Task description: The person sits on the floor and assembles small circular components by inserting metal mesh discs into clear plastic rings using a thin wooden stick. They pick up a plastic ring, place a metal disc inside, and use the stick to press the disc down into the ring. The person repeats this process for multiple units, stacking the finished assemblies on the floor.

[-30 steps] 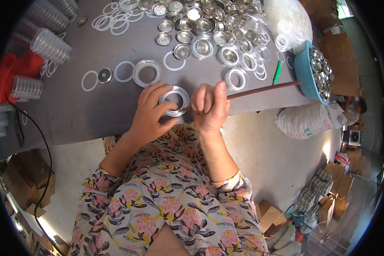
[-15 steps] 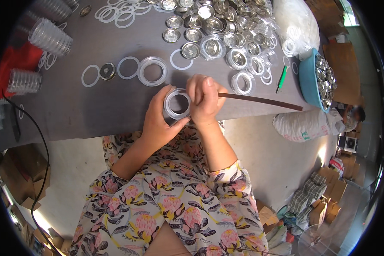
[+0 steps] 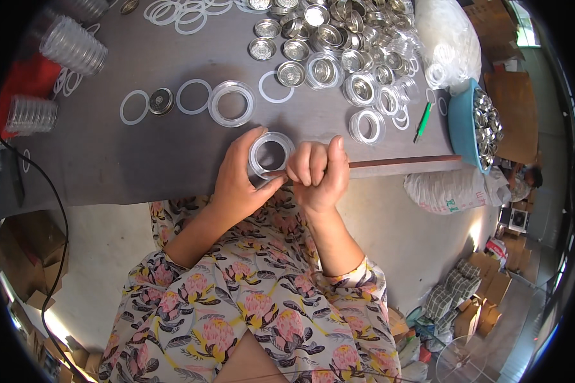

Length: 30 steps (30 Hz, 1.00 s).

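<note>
My left hand [image 3: 246, 172] is closed round the side of a clear plastic ring [image 3: 273, 137] with a white inner rim, held just over the table's near edge. In my right hand [image 3: 321, 173] is a long thin brown strip [image 3: 406, 162], gripped in a fist with the thumb pointing up. The strip's short end reaches the near rim of the ring, close to my left thumb. Its long end runs out to the right. Beyond my hands lie a larger clear ring [image 3: 231, 122], flat white rings [image 3: 276, 100] and a round metal piece [image 3: 161, 101].
Many small metal cups [image 3: 329, 35] are heaped at the back. A blue basin [image 3: 462, 124] of metal cups stands at the right, near a green-handled tool [image 3: 423, 121]. Stacks of clear rings [image 3: 75, 46] stand on the left. A black cable [image 3: 56, 191] hangs over the left edge.
My right hand has shifted right and slightly nearer me. The strip's short end has moved from the ring's far side to its near rim. My left hand still holds the ring.
</note>
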Each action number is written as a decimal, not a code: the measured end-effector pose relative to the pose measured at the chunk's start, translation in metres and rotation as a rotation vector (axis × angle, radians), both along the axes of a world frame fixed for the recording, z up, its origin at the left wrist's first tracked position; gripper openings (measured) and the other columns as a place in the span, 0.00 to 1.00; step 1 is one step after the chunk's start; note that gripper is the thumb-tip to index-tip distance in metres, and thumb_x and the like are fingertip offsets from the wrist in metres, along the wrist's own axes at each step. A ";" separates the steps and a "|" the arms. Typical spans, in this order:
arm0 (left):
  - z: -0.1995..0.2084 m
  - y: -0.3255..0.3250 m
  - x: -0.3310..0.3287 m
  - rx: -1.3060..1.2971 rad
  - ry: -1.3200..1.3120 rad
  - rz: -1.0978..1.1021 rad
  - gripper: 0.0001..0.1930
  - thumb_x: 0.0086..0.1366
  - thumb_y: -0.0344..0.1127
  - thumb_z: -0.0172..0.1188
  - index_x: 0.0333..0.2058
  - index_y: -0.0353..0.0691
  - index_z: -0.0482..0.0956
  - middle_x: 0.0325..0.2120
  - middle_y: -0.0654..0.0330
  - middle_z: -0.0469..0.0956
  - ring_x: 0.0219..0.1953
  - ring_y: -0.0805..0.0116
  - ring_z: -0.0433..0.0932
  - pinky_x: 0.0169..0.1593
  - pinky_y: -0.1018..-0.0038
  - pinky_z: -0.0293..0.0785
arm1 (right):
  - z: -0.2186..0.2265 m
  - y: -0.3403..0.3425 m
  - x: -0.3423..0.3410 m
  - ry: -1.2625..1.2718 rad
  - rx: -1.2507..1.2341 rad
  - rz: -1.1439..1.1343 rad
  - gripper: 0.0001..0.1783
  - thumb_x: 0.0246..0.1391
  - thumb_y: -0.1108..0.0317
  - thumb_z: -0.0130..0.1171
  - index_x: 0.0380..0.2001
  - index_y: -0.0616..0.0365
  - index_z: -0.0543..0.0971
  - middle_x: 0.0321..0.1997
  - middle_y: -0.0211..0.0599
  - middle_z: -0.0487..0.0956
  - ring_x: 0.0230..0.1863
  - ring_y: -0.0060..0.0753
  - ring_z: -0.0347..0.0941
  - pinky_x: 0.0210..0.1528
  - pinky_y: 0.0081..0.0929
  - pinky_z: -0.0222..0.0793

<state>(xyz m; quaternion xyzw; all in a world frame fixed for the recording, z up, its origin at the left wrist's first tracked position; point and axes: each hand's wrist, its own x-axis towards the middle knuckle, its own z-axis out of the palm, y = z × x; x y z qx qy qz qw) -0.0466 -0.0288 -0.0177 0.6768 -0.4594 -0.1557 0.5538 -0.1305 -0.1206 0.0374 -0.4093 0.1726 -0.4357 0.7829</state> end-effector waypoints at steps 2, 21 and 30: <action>0.000 0.000 0.000 0.008 0.002 -0.004 0.40 0.38 0.32 0.69 0.52 0.36 0.59 0.47 0.50 0.66 0.49 0.52 0.66 0.51 0.64 0.64 | -0.008 0.002 0.007 -0.035 0.034 -0.002 0.29 0.62 0.61 0.34 0.04 0.51 0.54 0.05 0.24 0.52 0.09 0.21 0.49 0.13 0.20 0.47; 0.004 0.000 0.000 0.004 0.013 -0.008 0.41 0.39 0.32 0.69 0.53 0.36 0.57 0.48 0.49 0.66 0.49 0.51 0.66 0.52 0.63 0.63 | -0.003 -0.009 0.039 0.012 -0.029 -0.070 0.28 0.62 0.63 0.37 0.06 0.53 0.55 0.06 0.26 0.53 0.09 0.20 0.47 0.13 0.20 0.43; 0.007 0.001 0.001 0.011 -0.031 -0.025 0.39 0.40 0.33 0.69 0.52 0.36 0.59 0.49 0.49 0.65 0.51 0.51 0.65 0.53 0.63 0.62 | 0.005 -0.001 0.002 0.200 0.028 -0.015 0.30 0.62 0.54 0.36 0.05 0.51 0.54 0.05 0.28 0.52 0.09 0.22 0.45 0.13 0.22 0.42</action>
